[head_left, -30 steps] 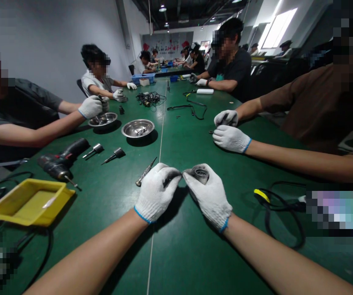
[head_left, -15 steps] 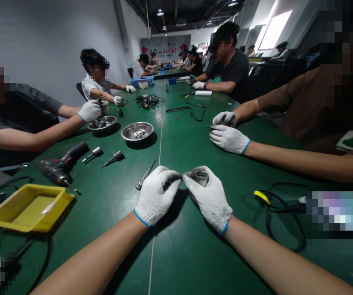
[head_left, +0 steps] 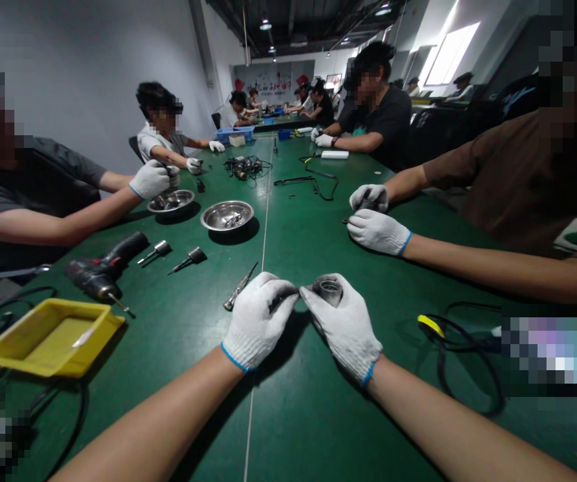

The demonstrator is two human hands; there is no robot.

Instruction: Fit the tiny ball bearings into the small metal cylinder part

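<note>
White knitted gloves with blue cuffs cover both my hands above the green table. My right hand (head_left: 345,323) is closed around a dark, round, hollow metal part (head_left: 331,292), its ringed open end facing up. My left hand (head_left: 261,320) is closed in a pinch, its fingertips meeting those of the right; whatever it may hold is too small or hidden to make out. Just left of my left hand lies a slim screwdriver-like tool (head_left: 239,288) with a pointed tip.
On the left are a cordless drill (head_left: 105,269), two socket bits (head_left: 188,260) and a yellow tray (head_left: 50,338). Metal bowls (head_left: 227,215) with small parts stand farther off. A co-worker's gloved hands (head_left: 377,231) work at right, above a coiled black cable (head_left: 442,375). Others sit along the table.
My hands keep the same pose, fingertips together. The view has shifted slightly. The right-hand co-worker's fingers have moved a little, and a small dark piece shows at their tips.
</note>
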